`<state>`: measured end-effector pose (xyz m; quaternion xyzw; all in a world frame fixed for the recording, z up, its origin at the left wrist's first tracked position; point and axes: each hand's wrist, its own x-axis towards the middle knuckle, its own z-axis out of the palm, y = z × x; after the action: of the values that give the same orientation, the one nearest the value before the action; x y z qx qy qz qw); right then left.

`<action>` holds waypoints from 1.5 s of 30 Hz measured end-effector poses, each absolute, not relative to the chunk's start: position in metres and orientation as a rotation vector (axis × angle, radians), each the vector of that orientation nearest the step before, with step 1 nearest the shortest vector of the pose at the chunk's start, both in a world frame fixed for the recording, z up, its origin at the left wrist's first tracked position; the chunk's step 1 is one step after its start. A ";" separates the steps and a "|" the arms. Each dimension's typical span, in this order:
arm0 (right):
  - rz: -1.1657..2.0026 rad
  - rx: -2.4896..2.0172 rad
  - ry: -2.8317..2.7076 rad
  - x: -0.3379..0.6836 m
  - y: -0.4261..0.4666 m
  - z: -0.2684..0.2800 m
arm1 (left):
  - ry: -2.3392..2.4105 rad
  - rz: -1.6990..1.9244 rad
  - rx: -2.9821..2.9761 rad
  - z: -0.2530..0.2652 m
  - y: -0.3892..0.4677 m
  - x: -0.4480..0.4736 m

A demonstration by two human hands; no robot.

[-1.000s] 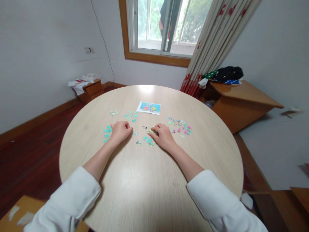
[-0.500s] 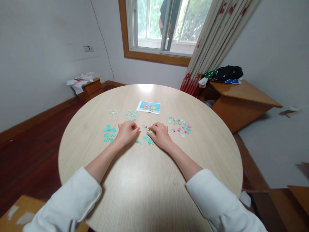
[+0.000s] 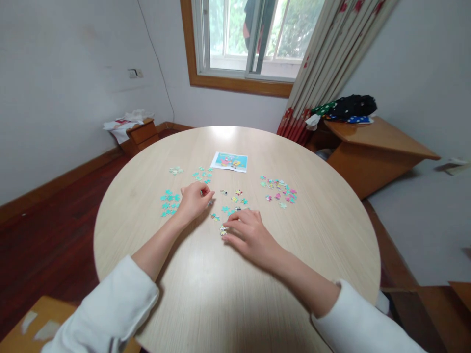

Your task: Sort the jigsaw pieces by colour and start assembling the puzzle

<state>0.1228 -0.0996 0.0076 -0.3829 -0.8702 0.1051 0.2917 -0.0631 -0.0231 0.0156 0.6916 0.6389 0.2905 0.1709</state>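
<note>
Seemingly positioning | right hand point(image 3: 253, 236) narrowly pinching puzzle piece point(image 3: 222, 231), well inside table's point(image 3: 224, 299) near edge | left hand point(image 3: 195, 202) curled, hold unclear | wants precision

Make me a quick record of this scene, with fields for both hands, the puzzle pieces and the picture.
Left hand: pinched; whether it holds anything is unclear
Right hand: yellow-and-white piece in its grip
Teal pieces: grouped beside the left hand
Pink pieces: among other colours, on the right
Picture: on the round table, beyond both hands
</note>
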 end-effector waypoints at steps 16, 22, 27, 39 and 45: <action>0.316 -1.130 -2.338 0.125 -0.102 -0.001 | 1.797 0.835 1.951 0.015 -0.024 -0.061; 0.364 -1.248 -2.410 0.124 -0.102 0.002 | 1.817 0.865 1.968 0.014 -0.023 -0.062; 0.344 -1.309 -2.415 0.123 -0.105 0.007 | 1.849 0.936 2.010 0.011 -0.024 -0.065; 0.307 -1.318 -2.389 0.124 -0.109 0.003 | 1.865 1.170 2.128 0.005 -0.034 -0.066; 0.245 -1.300 -2.371 0.123 -0.111 -0.003 | 1.717 1.181 2.128 0.007 -0.057 -0.060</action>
<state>0.1227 -0.1112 -0.0027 -0.4678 -0.8536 0.0881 0.2116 -0.0604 -0.0572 0.0073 0.7121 0.5746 0.3953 0.0812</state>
